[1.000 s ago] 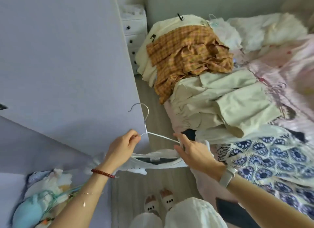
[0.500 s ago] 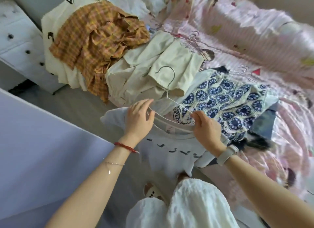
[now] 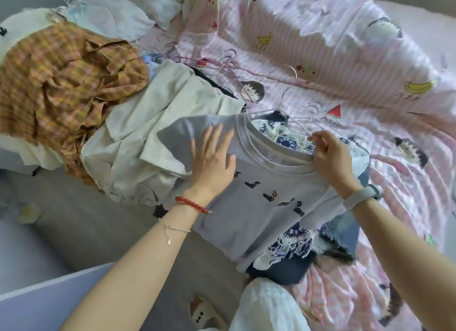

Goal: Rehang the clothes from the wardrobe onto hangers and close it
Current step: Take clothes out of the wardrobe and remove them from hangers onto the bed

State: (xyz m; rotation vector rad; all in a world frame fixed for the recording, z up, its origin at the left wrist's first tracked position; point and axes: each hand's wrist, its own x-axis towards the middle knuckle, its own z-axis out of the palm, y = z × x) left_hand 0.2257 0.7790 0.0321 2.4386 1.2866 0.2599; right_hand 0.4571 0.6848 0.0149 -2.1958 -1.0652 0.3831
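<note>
A pale grey T-shirt with small dark figures lies spread on the clothes at the bed's edge. A thin wire hanger sits in its neck opening, hook pointing away from me. My left hand lies flat with straight fingers on the shirt's left shoulder. At the right side of the collar, my right hand pinches the hanger wire together with the fabric. Under the shirt lies a blue-and-white patterned garment.
An orange plaid shirt and cream clothes are piled to the left on the bed. Several loose wire hangers lie on the pink cartoon bedsheet. A lilac wardrobe panel shows at bottom left; grey floor lies beside it.
I have turned from the wardrobe to the bed and laid the shirt with its hanger down on the clothes. My left hand let go of the hanger and now lies flat on the shoulder.
</note>
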